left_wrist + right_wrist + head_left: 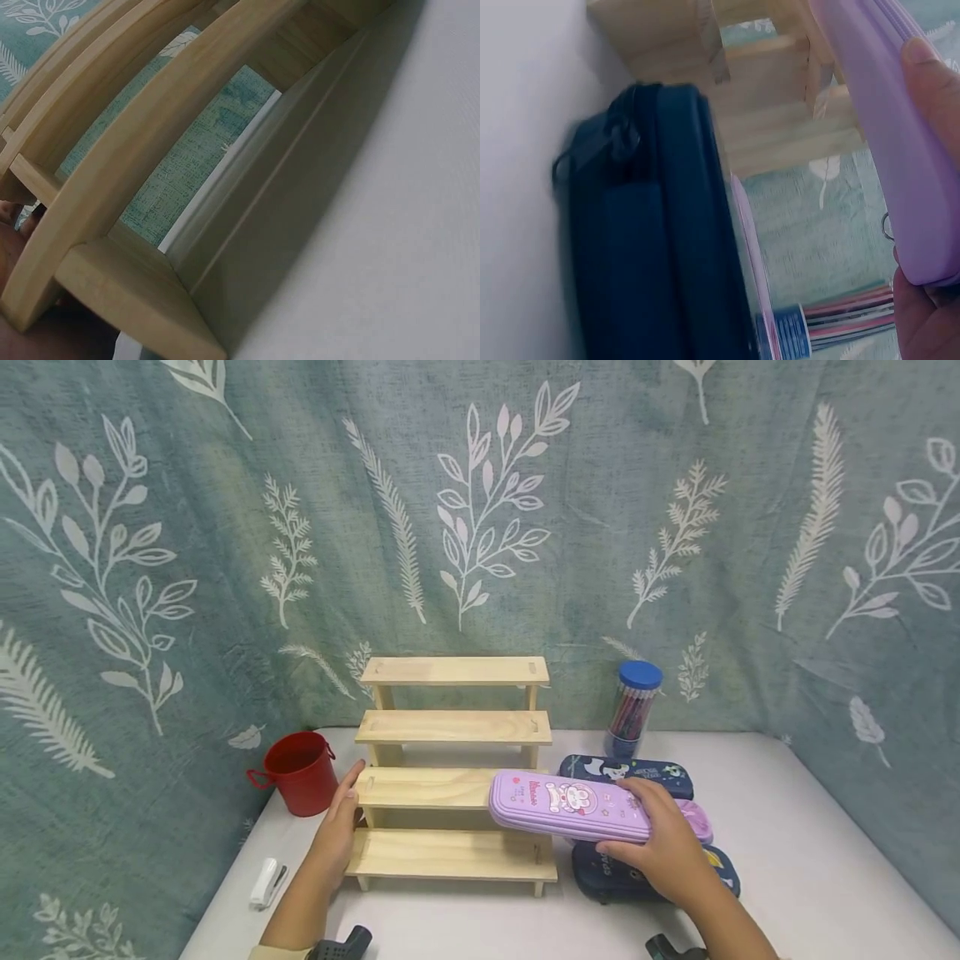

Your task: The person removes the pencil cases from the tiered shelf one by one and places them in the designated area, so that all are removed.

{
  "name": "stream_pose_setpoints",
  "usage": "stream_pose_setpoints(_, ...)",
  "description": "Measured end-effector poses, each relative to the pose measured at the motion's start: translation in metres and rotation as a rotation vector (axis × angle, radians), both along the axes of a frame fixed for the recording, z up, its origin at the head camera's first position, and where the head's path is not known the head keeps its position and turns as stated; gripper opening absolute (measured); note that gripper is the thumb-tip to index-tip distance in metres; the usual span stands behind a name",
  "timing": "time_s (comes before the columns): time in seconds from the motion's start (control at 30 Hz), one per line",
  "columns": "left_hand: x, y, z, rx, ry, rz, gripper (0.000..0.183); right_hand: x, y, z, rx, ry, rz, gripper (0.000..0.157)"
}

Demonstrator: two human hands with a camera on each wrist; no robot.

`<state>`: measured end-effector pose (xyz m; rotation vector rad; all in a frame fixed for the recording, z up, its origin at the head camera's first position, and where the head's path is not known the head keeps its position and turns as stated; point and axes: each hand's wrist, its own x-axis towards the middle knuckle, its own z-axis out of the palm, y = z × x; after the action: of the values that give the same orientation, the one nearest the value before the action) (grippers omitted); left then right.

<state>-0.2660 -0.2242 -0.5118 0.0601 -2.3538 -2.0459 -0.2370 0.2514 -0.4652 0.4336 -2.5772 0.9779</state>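
My right hand [663, 847] grips a purple pencil case [551, 802] with a cartoon print, thumb on its near edge and fingers over the far one. The case's left end overlaps the right side of a four-tier wooden step shelf [453, 853]. My left hand [335, 835] rests along the shelf's left side, fingers pointing up and away. Beneath the purple case lie a dark blue pencil case [611, 877] in front, another dark pencil case [652, 772] behind, and a pink-purple case [696, 820] between, mostly hidden. In the right wrist view the purple case [900, 150] is held above the front dark case [652, 247].
A red bucket [300, 777] with side handles stands left of the shelf, with a white stapler [267, 883] nearer me. At the back right is a blue-lidded clear tube of pencils [633, 710]. A leaf-patterned curtain [480, 568] borders the white table [780, 843].
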Motion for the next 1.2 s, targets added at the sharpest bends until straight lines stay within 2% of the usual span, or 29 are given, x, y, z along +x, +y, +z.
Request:
stream_pose_setpoints(0.43, 0.001, 0.001, 0.0, 0.019, -0.006, 0.001, 0.05, 0.021, 0.02, 0.0, 0.042, 0.025, -0.021, 0.093)
stream_pose_setpoints(0.7, 0.001, 0.002, 0.002, 0.008, -0.014, 0.004, 0.051, 0.034, 0.037, -0.008, 0.001, 0.09, 0.003, 0.092)
stream_pose_setpoints(0.93, 0.002, 0.003, 0.003, -0.002, -0.025, 0.006, 0.051, 0.045, 0.06, -0.023, -0.007, 0.065, -0.043, 0.089)
stream_pose_setpoints(1.1, 0.002, 0.002, 0.003, -0.004, -0.035, 0.01, 0.051, 0.051, 0.07, -0.03, 0.037, 0.048, -0.054, 0.086)
stream_pose_setpoints(1.2, 0.001, 0.002, 0.002, -0.001, -0.032, 0.011, 0.051, 0.053, 0.074, -0.031, 0.067, 0.002, -0.058, 0.086)
